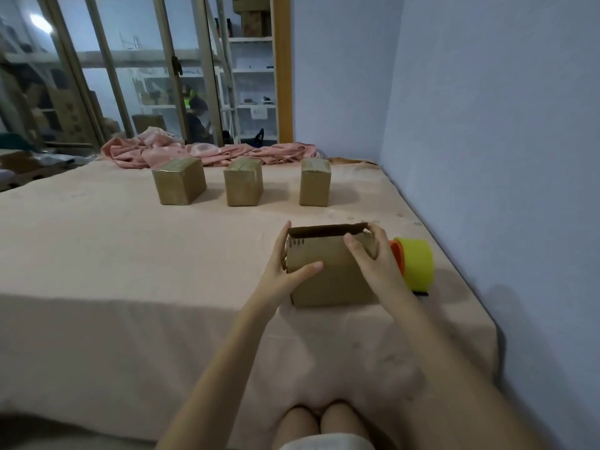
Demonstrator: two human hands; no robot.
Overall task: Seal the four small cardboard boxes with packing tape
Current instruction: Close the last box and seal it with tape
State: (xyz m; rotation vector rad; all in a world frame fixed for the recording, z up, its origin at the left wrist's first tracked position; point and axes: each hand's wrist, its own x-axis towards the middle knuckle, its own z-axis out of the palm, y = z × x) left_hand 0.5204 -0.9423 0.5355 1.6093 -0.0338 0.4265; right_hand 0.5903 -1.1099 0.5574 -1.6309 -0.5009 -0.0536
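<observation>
So the fourth box (328, 271) is the one in play here, sitting on the bed (130, 254) right in front of the person, closer than anything else. Its top isn't sealed yet, the far flap (328, 229) is standing up a bit and you can see dark inside. Long axis runs left to right across the view, opening facing up and slightly away.

Left hand (285, 271) is wrapped on the left end of the box, thumb lying across the near face, fingers going round the far side. Right hand (370, 254) is clamped over the right top corner, thumb on the near face and fingertips up at the flap edge. So both hands are grasping the box, nothing loose. My guess is they're holding it steady and squaring it up so the flaps can be pushed shut before taping.

The tape dispenser (414, 264), yellow and orange, is lying just beside the box on its right, almost touching the right hand, which makes sense, easy grab once the flaps are down.

Further back three other boxes (178, 181) (243, 182) (315, 182) stand in a row, well apart from this one, tops closed and shiny like they're taped. Behind them a pink blanket (207, 151) is bunched up
</observation>
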